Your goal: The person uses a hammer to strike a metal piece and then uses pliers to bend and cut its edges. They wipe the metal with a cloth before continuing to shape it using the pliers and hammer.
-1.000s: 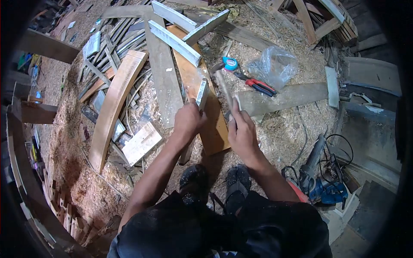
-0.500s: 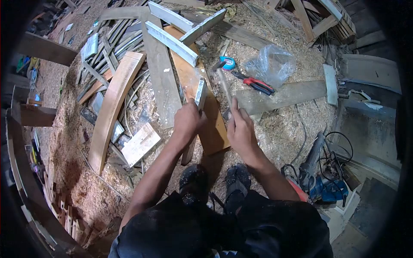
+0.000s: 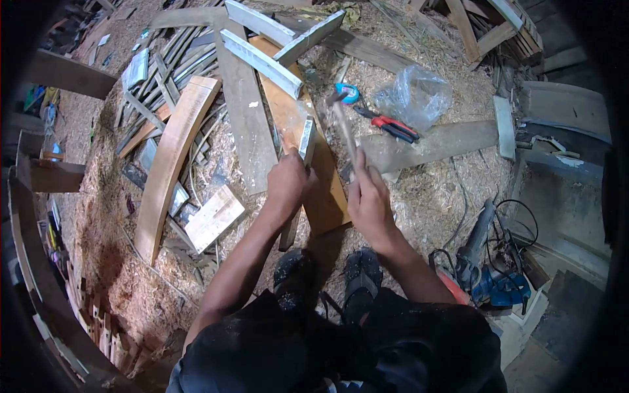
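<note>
My left hand is closed around a short wooden piece with a white-painted edge, held over an orange-brown board. Part of that piece is hidden behind the fingers. In my right hand is a hammer, gripped by its pale wooden handle, its dark head pointing away from me. Just beyond the hammer lie a blue tape measure and red-and-black pliers.
White-edged boards lie across the far end of the orange-brown board. A curved plank and a pile of strips are on the left. A plastic bag lies beyond the pliers; a blue power tool with cords sits at right.
The hammer in my right hand has shifted slightly, its head a little to the right. My left hand and the wooden piece have barely moved.
</note>
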Tool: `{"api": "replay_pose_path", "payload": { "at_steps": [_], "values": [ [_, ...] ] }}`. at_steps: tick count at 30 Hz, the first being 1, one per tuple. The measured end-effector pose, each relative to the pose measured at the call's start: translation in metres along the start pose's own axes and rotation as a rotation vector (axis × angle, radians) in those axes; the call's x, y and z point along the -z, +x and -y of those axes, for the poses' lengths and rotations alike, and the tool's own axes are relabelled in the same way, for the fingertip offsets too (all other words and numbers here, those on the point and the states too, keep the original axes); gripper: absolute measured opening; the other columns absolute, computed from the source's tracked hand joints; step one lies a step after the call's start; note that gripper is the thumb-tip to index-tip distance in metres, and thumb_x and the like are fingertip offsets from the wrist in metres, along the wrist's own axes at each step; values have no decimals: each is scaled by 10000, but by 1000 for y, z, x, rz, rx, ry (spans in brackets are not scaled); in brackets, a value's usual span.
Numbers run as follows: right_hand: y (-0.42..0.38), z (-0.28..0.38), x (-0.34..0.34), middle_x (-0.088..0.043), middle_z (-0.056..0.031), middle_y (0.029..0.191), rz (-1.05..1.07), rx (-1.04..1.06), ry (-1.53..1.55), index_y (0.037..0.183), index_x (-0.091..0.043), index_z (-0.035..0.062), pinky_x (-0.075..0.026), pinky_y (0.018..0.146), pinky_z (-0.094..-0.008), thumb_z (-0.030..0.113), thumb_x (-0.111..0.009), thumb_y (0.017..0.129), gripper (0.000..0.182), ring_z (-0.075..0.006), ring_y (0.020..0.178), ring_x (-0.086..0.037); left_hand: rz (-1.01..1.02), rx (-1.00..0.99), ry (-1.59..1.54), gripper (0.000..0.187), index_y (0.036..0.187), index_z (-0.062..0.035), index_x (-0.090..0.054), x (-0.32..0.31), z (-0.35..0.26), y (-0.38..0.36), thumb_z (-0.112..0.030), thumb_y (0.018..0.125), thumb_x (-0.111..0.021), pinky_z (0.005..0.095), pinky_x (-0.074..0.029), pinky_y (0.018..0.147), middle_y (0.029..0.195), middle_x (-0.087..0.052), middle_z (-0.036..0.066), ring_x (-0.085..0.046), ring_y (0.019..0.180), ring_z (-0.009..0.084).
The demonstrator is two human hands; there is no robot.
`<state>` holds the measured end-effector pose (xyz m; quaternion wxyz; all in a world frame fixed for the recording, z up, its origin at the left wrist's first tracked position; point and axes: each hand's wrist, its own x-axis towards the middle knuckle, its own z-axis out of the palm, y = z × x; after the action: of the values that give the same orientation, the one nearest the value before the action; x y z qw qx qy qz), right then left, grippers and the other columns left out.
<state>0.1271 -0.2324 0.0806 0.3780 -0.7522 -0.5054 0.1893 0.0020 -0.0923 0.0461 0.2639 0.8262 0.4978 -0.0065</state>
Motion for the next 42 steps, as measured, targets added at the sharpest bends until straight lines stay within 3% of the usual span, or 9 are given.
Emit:
{"api": "replay_pose_path", "payload": {
  "at_steps": [5,8,13,22,28,36,37,40,42],
  "values": [
    [-3,-20,-24,-546,-341,1059,32,107,-105,1457,-297,-128,-492,778,-486,-35,-477,915,578,-467,910,-598,22,21,-22,383,994,60,-563,5,-5,-2,-252,802,-673,526,-545,752,856,-670,307,-673,831,462],
    [10,12,9,-534,-375,1136,187,-123,-17,1458,-291,-129,-506,841,-484,-38,-480,908,589,-496,988,-598,25,13,-25,396,1003,63,-560,3,-3,-2,-259,802,-674,523,-546,751,854,-669,304,-672,831,459],
    [3,-7,-15,-588,-277,977,118,-85,-108,1450,-377,-77,-493,769,-444,-26,-492,916,549,-413,869,-612,-9,5,-9,346,962,63,-572,4,-4,-2,-210,766,-654,501,-564,706,832,-676,287,-689,770,433],
    [8,-9,-5,-621,-341,1042,0,0,71,1417,-404,-111,-521,773,-447,-23,-497,915,518,-460,928,-642,15,35,-13,361,977,77,-573,7,-4,-2,-212,776,-651,514,-553,744,865,-674,298,-685,809,439],
    [2,-21,-10,-630,-326,1110,-96,41,146,1409,-422,-102,-520,834,-425,6,-520,934,497,-441,997,-655,207,-57,-384,497,1017,70,-590,-4,29,2,-380,845,-712,490,-529,754,881,-676,298,-668,842,460],
    [-35,-42,-11,-606,-351,1168,-40,-165,176,1360,-449,-124,-506,892,-457,90,-535,956,465,-465,1059,-634,-53,-31,-197,561,1068,22,-473,-37,28,-5,-493,911,-633,531,-502,595,681,-635,283,-657,690,471],
    [-37,-45,-12,-593,-351,1207,-52,-137,106,1374,-437,-120,-499,925,-451,88,-522,960,471,-470,1116,-612,109,80,-139,663,1216,25,-439,-20,14,1,-516,891,-641,541,-510,720,940,-658,324,-669,925,435],
    [-37,-48,-10,-590,-347,1226,-39,-104,33,1387,-424,-119,-495,942,-440,82,-523,955,487,-465,1143,-602,-223,-213,119,802,1382,17,-370,-23,2,2,-535,874,-653,573,-411,969,1348,-485,314,-510,1239,440],
    [-31,-43,-7,-598,-343,1209,-37,-101,40,1395,-417,-118,-497,934,-443,80,-524,954,496,-457,1132,-609,-161,-244,172,939,1494,19,-257,-37,0,7,-587,869,-610,630,-259,1095,1520,-269,274,-298,1403,452]
  ]
}}
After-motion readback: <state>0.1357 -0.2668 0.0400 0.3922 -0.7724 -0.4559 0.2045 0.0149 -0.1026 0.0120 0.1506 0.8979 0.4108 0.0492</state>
